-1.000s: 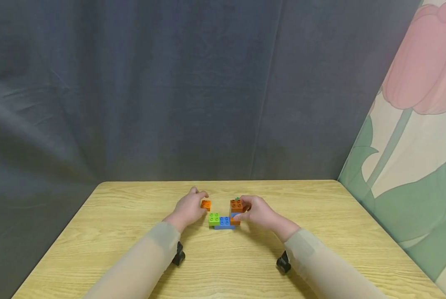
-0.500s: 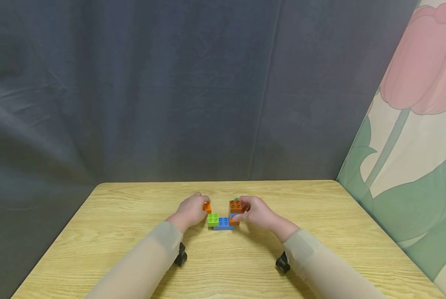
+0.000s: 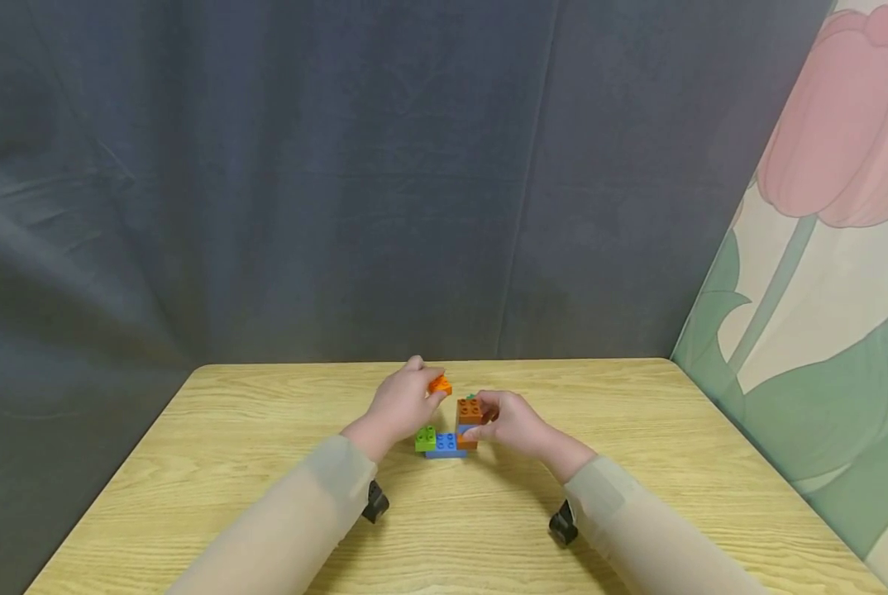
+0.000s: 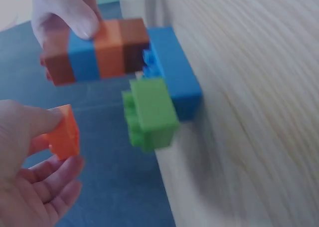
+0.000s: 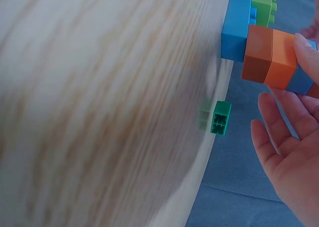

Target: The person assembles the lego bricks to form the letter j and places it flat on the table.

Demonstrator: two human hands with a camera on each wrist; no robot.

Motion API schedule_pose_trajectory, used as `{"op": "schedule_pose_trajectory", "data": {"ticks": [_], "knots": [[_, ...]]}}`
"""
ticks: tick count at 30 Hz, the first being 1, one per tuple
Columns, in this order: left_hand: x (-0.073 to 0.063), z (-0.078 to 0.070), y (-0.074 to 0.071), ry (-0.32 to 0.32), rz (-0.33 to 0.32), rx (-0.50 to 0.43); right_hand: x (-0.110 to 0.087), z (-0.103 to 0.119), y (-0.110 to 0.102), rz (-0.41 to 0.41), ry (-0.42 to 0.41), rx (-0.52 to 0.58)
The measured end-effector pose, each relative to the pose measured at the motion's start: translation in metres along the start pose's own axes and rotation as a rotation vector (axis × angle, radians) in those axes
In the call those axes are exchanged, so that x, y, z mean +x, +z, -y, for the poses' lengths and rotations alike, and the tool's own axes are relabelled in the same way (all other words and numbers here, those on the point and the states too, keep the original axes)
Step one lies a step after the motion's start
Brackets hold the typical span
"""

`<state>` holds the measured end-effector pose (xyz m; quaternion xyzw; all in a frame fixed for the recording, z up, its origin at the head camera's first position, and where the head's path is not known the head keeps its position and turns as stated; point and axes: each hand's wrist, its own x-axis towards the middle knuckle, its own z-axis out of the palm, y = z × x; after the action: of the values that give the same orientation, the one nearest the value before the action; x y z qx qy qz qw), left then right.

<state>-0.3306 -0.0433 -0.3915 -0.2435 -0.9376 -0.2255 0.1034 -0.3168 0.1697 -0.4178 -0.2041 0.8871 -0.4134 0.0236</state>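
A small brick build stands mid-table: a blue base brick [image 3: 444,446] with a lime green brick [image 3: 425,436] on its left end and a brown, orange and blue stack [image 3: 470,417] on its right end. My right hand [image 3: 509,421] pinches that stack from the right, thumb on its near side. My left hand [image 3: 407,401] holds a small orange brick [image 3: 439,384] in its fingertips, lifted above and behind the build. In the left wrist view the orange brick [image 4: 64,132] sits between thumb and fingers, apart from the lime brick [image 4: 151,112]. A small dark green brick [image 5: 220,117] lies behind the stack.
The wooden table [image 3: 228,438] meets a dark grey curtain [image 3: 303,182] at its far edge. A panel with a pink tulip print [image 3: 823,231] stands along the right side. Both forearms in beige sleeves reach over the near half of the table.
My left hand took hold of the small orange brick off the table and raised it up and to the right, toward the stack. My right hand stayed on the stack.
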Motion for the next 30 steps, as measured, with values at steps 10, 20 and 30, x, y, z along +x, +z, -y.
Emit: {"op": "schedule_pose_trajectory", "data": {"ticks": [10,20,30], "knots": [[-0.003,-0.023,-0.005,0.085,-0.006,-0.283,-0.001,-0.001,0.000,0.006,-0.030,0.006],[-0.005,-0.026,-0.002,0.120,0.078,-0.327,-0.001,-0.001,-0.002,0.030,-0.064,0.030],[-0.004,-0.027,-0.002,0.113,0.088,-0.310,0.000,-0.003,-0.002,0.037,-0.069,0.054]]}}
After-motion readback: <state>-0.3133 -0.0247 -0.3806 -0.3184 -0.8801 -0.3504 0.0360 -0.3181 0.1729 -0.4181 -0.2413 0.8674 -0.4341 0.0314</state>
